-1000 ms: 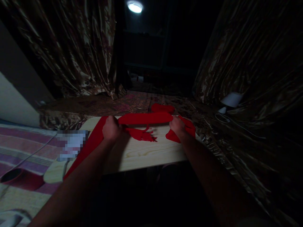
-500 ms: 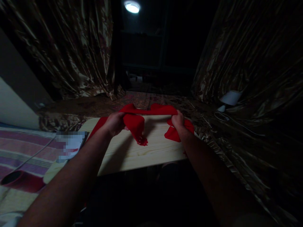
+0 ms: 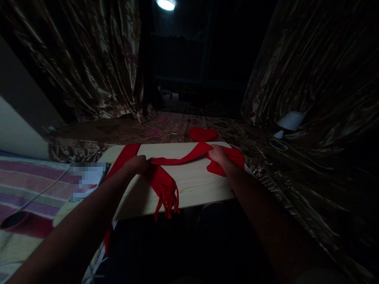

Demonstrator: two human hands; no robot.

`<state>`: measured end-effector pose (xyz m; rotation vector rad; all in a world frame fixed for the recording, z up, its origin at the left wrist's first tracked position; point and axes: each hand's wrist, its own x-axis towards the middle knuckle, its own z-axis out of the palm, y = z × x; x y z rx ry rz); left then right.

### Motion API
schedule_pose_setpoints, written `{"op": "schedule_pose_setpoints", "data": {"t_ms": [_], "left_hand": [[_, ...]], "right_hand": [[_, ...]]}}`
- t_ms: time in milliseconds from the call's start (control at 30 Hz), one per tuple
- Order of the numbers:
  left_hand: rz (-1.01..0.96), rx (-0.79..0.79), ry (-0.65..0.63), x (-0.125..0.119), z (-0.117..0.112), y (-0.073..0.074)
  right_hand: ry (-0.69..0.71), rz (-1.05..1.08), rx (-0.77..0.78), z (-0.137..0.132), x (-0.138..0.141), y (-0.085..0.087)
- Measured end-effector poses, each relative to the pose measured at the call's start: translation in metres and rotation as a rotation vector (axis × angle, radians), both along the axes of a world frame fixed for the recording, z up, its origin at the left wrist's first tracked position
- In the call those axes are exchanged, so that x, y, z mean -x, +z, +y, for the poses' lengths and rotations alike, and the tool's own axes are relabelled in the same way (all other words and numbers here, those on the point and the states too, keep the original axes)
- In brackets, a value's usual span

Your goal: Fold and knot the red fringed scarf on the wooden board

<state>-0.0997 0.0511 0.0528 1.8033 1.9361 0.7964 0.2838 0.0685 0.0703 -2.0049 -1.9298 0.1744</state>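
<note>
A long red scarf [image 3: 177,158] with a fringed end lies across a pale wooden board [image 3: 192,185]. My left hand [image 3: 136,164] is closed on the scarf near the board's left side, where the fringed end [image 3: 167,195] drops over the front edge. My right hand [image 3: 218,154] grips the scarf at the right, beside a bunched red fold [image 3: 233,157]. A stretch of scarf runs slack between both hands. Another red piece [image 3: 203,134] lies just beyond the board's far edge.
Shiny brown patterned curtains [image 3: 89,67] hang left and right, with a dark gap and a round lamp [image 3: 166,4] above. A white object with a cable [image 3: 288,122] sits at right. A striped cloth [image 3: 26,185], a red cup [image 3: 20,223] and a blurred flat item [image 3: 87,179] lie at left.
Both hands lowered the scarf from a raised, taut hold onto the board. The fringed end swung down and now hangs over the front edge.
</note>
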Motion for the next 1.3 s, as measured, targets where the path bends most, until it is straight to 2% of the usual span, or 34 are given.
{"op": "schedule_pose_setpoints", "data": {"t_ms": [67, 167, 233, 300, 367, 467, 533, 600, 667, 733, 900, 1033, 1167, 1300], "left_hand": [[0.143, 0.068, 0.032, 0.002, 0.002, 0.001], [0.349, 0.122, -0.031, -0.001, 0.005, 0.009], [0.421, 0.07, -0.052, -0.004, 0.007, 0.013], [0.441, -0.018, 0.01, -0.004, 0.009, 0.014], [0.466, -0.019, 0.058, -0.002, 0.009, 0.011], [0.51, 0.13, 0.026, 0.003, 0.008, 0.004], [0.496, 0.165, 0.02, 0.004, 0.007, 0.0], [0.473, 0.147, 0.03, 0.005, 0.006, -0.002], [0.452, 0.131, 0.02, 0.005, 0.007, -0.003], [0.414, 0.124, -0.001, 0.005, 0.007, -0.003], [0.355, 0.127, -0.012, 0.007, 0.004, -0.005], [0.444, 0.068, 0.027, 0.004, -0.005, -0.008], [0.678, -0.16, -0.12, -0.004, -0.013, -0.012], [0.8, -0.214, -0.231, -0.018, -0.015, -0.01]], "right_hand": [[0.046, -0.107, 0.088, 0.004, 0.007, 0.002], [0.06, -0.237, 0.193, 0.011, 0.019, 0.012], [-0.001, -0.255, 0.124, 0.016, 0.024, 0.02], [-0.08, -0.246, -0.024, 0.018, 0.025, 0.024], [-0.086, -0.258, -0.065, 0.018, 0.023, 0.024], [0.059, -0.343, 0.097, 0.013, 0.022, 0.016], [0.114, -0.385, 0.148, 0.007, 0.027, 0.009], [0.139, -0.389, 0.093, -0.001, 0.039, 0.004], [0.228, -0.351, 0.007, -0.009, 0.056, -0.001], [0.381, -0.256, -0.043, -0.019, 0.076, -0.005], [0.754, 0.008, 0.006, -0.045, 0.123, -0.021], [1.023, -0.038, 0.015, -0.067, 0.141, -0.029], [1.067, -0.091, 0.063, -0.087, 0.142, -0.025], [1.055, -0.088, 0.235, -0.103, 0.137, -0.015]]}}
